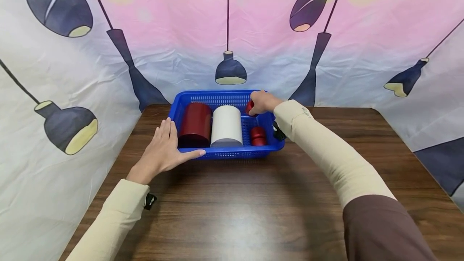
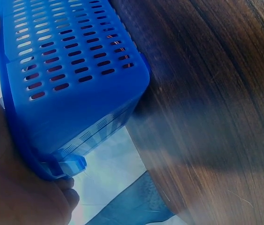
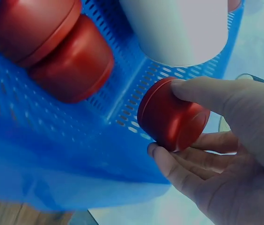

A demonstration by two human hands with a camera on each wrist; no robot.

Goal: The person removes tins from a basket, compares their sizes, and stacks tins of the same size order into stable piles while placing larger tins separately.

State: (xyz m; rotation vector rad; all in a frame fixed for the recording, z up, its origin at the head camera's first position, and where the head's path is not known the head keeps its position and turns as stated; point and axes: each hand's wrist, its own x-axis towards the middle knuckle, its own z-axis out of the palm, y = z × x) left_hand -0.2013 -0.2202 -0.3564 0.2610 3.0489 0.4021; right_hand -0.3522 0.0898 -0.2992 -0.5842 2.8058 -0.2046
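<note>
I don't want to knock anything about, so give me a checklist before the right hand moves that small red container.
1. Grip: ok; the right hand pinches the small red container between thumb and fingers.
2. Basket steadied: ok; the left hand rests on the left end of the blue basket.
3. Basket on the table: ok.
4. Dark red cylinder and white cylinder inside the basket: ok.
5. Held container clear of the basket: cannot tell; contact is unclear.
</note>
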